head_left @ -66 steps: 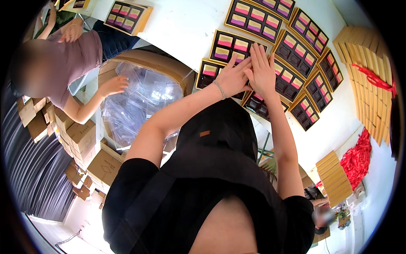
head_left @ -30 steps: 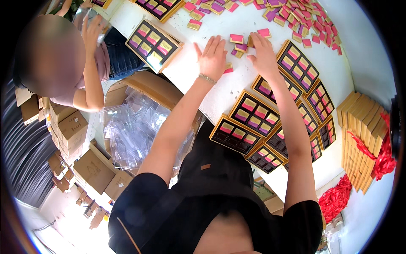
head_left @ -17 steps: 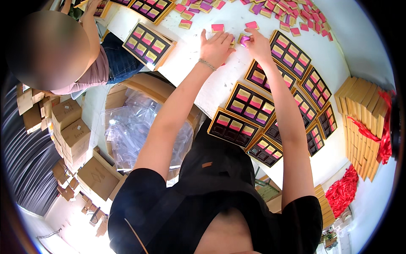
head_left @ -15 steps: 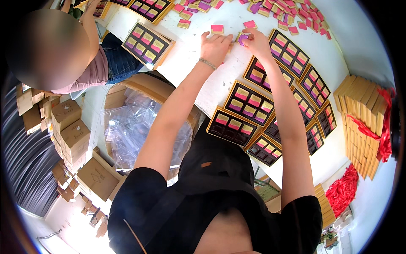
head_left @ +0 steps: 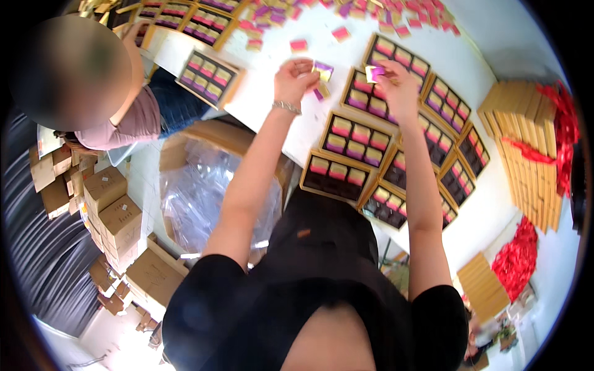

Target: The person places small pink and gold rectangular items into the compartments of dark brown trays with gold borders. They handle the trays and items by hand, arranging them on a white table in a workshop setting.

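Observation:
My left hand point(head_left: 293, 81) is raised over the white table, its thumb and fingers pinching a small flat purple-and-gold packet point(head_left: 322, 69). Just below that, another purple-and-gold packet point(head_left: 320, 94) lies on the table. My right hand point(head_left: 399, 89) grips a second purple-and-gold packet point(head_left: 374, 73) by its fingertips, above the far boxes. Under and around my right forearm stand several gold-edged boxes with black compartment inserts. One nearby box point(head_left: 357, 141) has pink packets in its upper row and purple ones below. The nearest box point(head_left: 335, 176) has pink packets in one row and dark, bare compartments in the other.
Loose pink and purple packets point(head_left: 341, 34) lie scattered along the far table. A filled box point(head_left: 208, 78) sits at the left edge, near a seated co-worker point(head_left: 133, 117). A carton of clear plastic point(head_left: 213, 191) stands left below; stacked gold boxes point(head_left: 516, 142) and red ribbon point(head_left: 515, 260) are at right.
My hands have moved apart. The right one has gone right toward the boxes with a purple-and-gold packet, and the left one has lifted another from the table. The view has shifted slightly.

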`<action>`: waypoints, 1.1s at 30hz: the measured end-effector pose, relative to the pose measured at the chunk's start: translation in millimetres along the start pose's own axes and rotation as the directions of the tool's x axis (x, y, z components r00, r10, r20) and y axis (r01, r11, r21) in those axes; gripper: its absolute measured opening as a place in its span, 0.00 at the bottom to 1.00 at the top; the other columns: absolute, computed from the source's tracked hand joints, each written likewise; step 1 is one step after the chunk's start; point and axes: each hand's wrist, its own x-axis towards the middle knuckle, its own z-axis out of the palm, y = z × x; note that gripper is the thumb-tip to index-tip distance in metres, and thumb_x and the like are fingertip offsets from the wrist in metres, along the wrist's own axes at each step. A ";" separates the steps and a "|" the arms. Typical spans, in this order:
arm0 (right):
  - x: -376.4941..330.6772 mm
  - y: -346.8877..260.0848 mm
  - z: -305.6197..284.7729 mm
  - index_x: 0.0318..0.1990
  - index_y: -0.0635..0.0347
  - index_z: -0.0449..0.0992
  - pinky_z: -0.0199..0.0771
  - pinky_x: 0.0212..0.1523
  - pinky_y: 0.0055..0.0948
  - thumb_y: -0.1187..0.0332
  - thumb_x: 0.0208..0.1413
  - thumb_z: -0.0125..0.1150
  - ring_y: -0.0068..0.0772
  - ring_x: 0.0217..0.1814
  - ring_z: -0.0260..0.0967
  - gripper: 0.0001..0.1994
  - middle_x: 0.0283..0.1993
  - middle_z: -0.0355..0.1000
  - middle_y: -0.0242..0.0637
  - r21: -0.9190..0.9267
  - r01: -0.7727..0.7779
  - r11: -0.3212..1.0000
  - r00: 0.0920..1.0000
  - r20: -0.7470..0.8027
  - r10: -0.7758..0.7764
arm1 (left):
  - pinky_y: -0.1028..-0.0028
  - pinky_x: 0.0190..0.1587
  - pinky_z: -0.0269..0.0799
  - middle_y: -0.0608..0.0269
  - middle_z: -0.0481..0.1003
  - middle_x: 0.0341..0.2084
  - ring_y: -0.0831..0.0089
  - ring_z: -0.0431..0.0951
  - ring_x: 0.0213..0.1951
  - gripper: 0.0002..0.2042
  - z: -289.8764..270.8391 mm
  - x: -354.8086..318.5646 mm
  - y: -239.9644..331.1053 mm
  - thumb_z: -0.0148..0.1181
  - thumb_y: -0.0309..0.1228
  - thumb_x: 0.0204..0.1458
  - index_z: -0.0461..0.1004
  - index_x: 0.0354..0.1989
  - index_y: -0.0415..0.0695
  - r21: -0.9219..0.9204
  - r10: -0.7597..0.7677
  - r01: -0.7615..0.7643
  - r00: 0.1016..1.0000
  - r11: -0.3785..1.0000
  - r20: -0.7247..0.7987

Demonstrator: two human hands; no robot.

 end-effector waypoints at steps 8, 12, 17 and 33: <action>-154.4 24.2 -114.1 0.43 0.67 0.75 0.76 0.36 0.20 0.75 0.58 0.60 0.20 0.37 0.73 0.08 0.37 0.75 0.32 0.198 -0.361 0.912 0.898 -0.192 0.397 | 0.77 0.38 0.77 0.61 0.79 0.34 0.77 0.79 0.35 0.16 25.0 -50.8 -22.2 0.63 0.18 0.50 0.77 0.49 0.37 0.163 0.058 -0.088 0.982 0.983 0.177; -185.9 11.9 -93.4 0.40 0.63 0.77 0.75 0.38 0.20 0.77 0.54 0.61 0.22 0.34 0.73 0.07 0.32 0.76 0.34 0.085 -0.377 0.922 0.904 -0.184 0.386 | 0.79 0.40 0.74 0.65 0.80 0.34 0.78 0.78 0.37 0.12 15.0 -91.3 -26.7 0.64 0.21 0.51 0.79 0.45 0.39 0.387 -0.030 -0.075 0.966 0.919 0.259; -215.2 4.5 -53.9 0.38 0.62 0.78 0.74 0.38 0.28 0.78 0.51 0.61 0.31 0.34 0.77 0.07 0.33 0.78 0.39 -0.178 -0.258 0.950 0.966 -0.077 0.248 | 0.70 0.41 0.75 0.61 0.81 0.35 0.65 0.80 0.38 0.11 -12.2 -116.0 -26.6 0.58 0.18 0.49 0.82 0.38 0.45 0.649 -0.175 -0.648 0.641 0.399 0.748; -253.1 -18.7 42.5 0.32 0.69 0.76 0.77 0.25 0.31 0.71 0.50 0.62 0.33 0.21 0.75 0.08 0.23 0.75 0.42 -0.144 -0.534 0.833 0.821 0.148 0.551 | 0.62 0.56 0.66 0.64 0.74 0.54 0.64 0.72 0.56 0.28 -71.0 -198.9 -53.1 0.66 0.34 0.42 0.70 0.56 0.46 0.552 0.037 -0.830 0.556 0.080 0.831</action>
